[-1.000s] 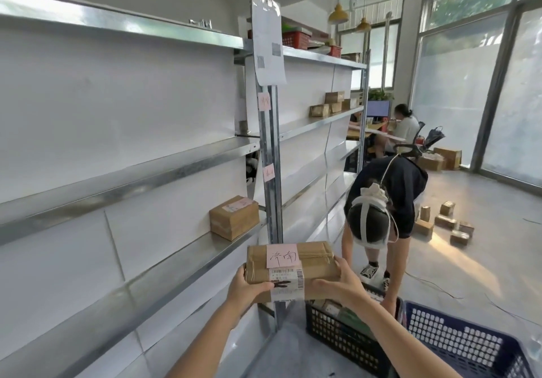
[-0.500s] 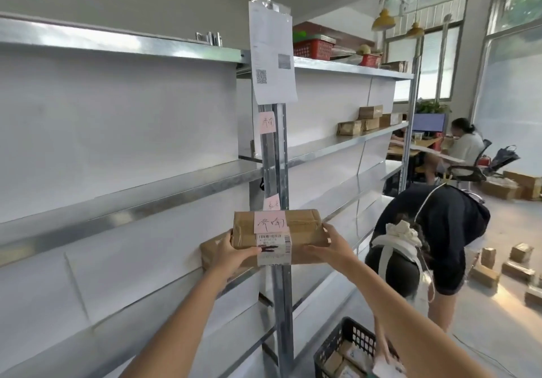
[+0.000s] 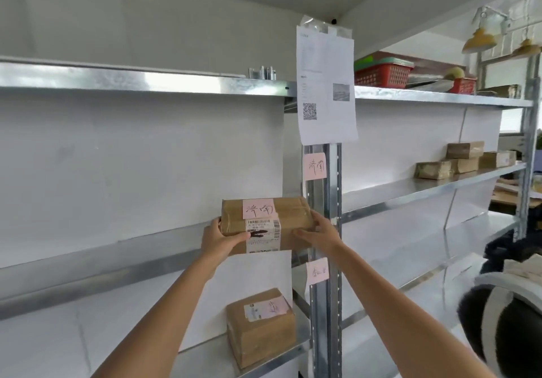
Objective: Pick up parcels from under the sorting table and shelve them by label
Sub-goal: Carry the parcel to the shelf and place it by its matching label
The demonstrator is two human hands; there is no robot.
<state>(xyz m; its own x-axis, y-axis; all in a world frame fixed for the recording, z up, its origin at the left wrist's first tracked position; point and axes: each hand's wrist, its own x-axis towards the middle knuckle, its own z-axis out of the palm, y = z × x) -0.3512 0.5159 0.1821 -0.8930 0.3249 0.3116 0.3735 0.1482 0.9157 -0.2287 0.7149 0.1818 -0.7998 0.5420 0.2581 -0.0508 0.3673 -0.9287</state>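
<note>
Near the middle of the frame, a brown parcel (image 3: 265, 225) is held between both hands at the front edge of the middle shelf (image 3: 123, 263). The left hand (image 3: 218, 238) has its grip closed on the parcel's left end, thumb across the front face. The right hand (image 3: 318, 234) presses the right end, fingers spread along the side. Whether the parcel's underside touches the shelf cannot be told. A pink note (image 3: 258, 208) with handwriting sits on its upper face, and a white barcode label (image 3: 263, 235) wraps its front.

Just right of the parcel stands the metal post (image 3: 325, 304), carrying a matching pink tag (image 3: 315, 166) above parcel height and a second pink tag (image 3: 317, 271) below it. A printed sheet (image 3: 325, 84) hangs on the post higher up. On the lower shelf (image 3: 205, 357), a smaller box (image 3: 261, 326) sits directly below the held parcel. At the right, several boxes (image 3: 463, 159) rest on another shelf.
</note>
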